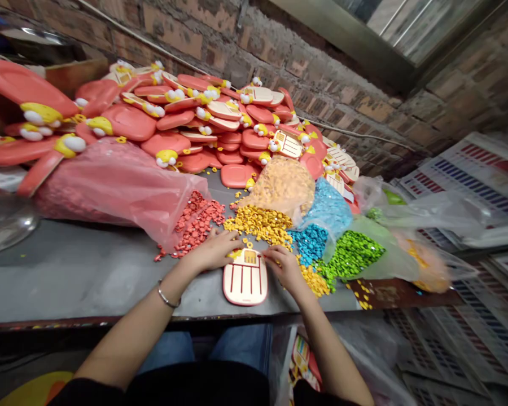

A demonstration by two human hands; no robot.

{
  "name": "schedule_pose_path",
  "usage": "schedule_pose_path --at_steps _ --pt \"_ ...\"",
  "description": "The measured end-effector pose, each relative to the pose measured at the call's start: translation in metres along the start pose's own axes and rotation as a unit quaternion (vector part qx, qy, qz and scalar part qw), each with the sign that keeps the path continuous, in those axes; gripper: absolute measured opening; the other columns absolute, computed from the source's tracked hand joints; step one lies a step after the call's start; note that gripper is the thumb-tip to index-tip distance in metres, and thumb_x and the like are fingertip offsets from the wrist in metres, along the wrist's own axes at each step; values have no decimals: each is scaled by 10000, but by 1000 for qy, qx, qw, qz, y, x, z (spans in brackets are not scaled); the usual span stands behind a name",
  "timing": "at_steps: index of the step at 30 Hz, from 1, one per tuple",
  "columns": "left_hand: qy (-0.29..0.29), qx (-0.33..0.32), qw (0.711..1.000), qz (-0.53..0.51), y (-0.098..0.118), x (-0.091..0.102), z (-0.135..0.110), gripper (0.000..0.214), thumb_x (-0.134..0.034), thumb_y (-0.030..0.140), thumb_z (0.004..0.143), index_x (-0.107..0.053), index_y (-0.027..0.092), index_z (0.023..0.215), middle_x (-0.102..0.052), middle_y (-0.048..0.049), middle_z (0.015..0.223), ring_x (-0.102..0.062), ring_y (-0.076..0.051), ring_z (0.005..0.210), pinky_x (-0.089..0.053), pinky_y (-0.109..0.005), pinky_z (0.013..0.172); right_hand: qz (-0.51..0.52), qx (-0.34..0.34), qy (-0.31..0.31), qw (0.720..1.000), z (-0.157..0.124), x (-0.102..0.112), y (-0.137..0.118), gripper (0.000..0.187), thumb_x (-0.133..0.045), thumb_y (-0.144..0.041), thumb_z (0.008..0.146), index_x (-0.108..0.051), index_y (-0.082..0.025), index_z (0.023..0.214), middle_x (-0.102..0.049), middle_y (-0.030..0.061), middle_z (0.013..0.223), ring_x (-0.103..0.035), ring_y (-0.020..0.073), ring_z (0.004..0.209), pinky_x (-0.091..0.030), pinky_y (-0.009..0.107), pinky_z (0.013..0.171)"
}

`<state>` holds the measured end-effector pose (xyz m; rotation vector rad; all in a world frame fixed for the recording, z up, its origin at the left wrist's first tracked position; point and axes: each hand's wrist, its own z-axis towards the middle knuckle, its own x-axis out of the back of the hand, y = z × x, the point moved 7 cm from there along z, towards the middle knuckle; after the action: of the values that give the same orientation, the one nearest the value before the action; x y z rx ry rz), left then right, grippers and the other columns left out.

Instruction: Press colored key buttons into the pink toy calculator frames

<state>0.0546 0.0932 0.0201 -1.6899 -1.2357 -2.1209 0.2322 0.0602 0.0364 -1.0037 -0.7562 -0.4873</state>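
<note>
A cream slotted board (245, 283) with a red rim lies flat near the table's front edge. Long grooves run down its face, below a small yellow window, and a yellow ring tops it. My left hand (217, 250) closes on its upper left corner, fingers over a yellow part there. At the upper right corner, my right hand (285, 266) has thumb and fingers pinched together; whatever they hold is too small to make out. Just beyond the hands lie loose red pieces (197, 217) and yellow pieces (260, 223).
Behind stands a heap of red-backed boards (232, 138) against a brick wall (279, 56). A pink bag (114, 194), an orange bag (285, 183) and a blue bag (328, 203) spill pieces. Green pieces (351, 254) lie right; plastic crates (461, 180) stand beyond.
</note>
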Motion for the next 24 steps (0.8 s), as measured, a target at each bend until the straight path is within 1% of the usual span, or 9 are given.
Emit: schedule_pose_path --at_steps 3,5,7,10,14,16,18,21,24 --pt "-6 -13 1000 -14 -4 -2 -2 307 -578 169 845 -594 269 1135 -564 -19 1195 -488 -234 1141 -274 -379 933 -9 -8 -11 1000 -1 -20 9 198 -533 -272 931 -720 -219 898 -633 69 863 -607 199 810 -521 346 739" --pt "-9 -15 1000 -17 -6 -2 -2 293 -573 161 851 -599 267 1123 -577 -9 1185 -495 -221 1130 -275 -364 934 -11 -7 -8 1000 2 -28 13 208 -527 -270 934 -724 -218 896 -624 67 857 -593 202 821 -514 357 754" --pt "-9 -9 1000 -16 -6 -2 -1 287 -586 149 845 -606 263 1108 -589 -2 1150 -503 -213 1113 -278 -352 927 -13 -3 2 1000 0 -30 13 209 -524 -274 936 -723 -221 899 -620 68 870 -583 208 847 -503 368 774" --pt "-6 -1 1000 -7 -7 -1 1 277 -621 154 835 -615 260 1091 -591 2 1085 -510 -208 1084 -293 -333 894 -10 -1 19 1000 -11 -26 11 205 -528 -282 937 -721 -225 895 -610 72 877 -571 216 859 -490 372 772" --pt "-6 -4 1000 0 -6 -2 2 277 -637 164 835 -619 268 1092 -576 2 1060 -516 -197 1055 -326 -295 836 35 -7 0 999 -28 -25 6 194 -530 -280 941 -717 -235 919 -595 62 850 -577 206 829 -498 348 737" --pt "-6 -6 1000 5 -6 -2 2 274 -643 164 831 -624 261 1086 -573 -4 1057 -522 -195 1029 -341 -285 812 45 -6 -7 999 -28 -31 2 195 -531 -285 943 -720 -239 933 -595 62 855 -583 203 831 -504 343 735" --pt "-6 -9 1000 9 -6 -3 3 252 -639 164 831 -630 247 1069 -571 -11 1053 -527 -196 1002 -353 -281 796 49 8 -16 999 -22 -42 -6 195 -536 -283 940 -726 -239 935 -603 66 861 -588 207 844 -506 347 746" --pt "-4 -17 1000 13 -7 -4 5 187 -625 197 851 -636 227 1035 -565 -20 1046 -531 -195 972 -368 -275 779 51 56 -30 997 -7 -61 -23 197 -541 -279 938 -735 -249 934 -628 72 857 -589 215 849 -500 363 763" --pt "-2 -29 999 14 -9 -6 5 164 -640 251 858 -640 216 1018 -563 -30 1055 -534 -201 971 -379 -277 775 49 101 -38 993 3 -71 -39 194 -539 -281 941 -732 -261 949 -656 72 863 -595 213 840 -491 372 761"
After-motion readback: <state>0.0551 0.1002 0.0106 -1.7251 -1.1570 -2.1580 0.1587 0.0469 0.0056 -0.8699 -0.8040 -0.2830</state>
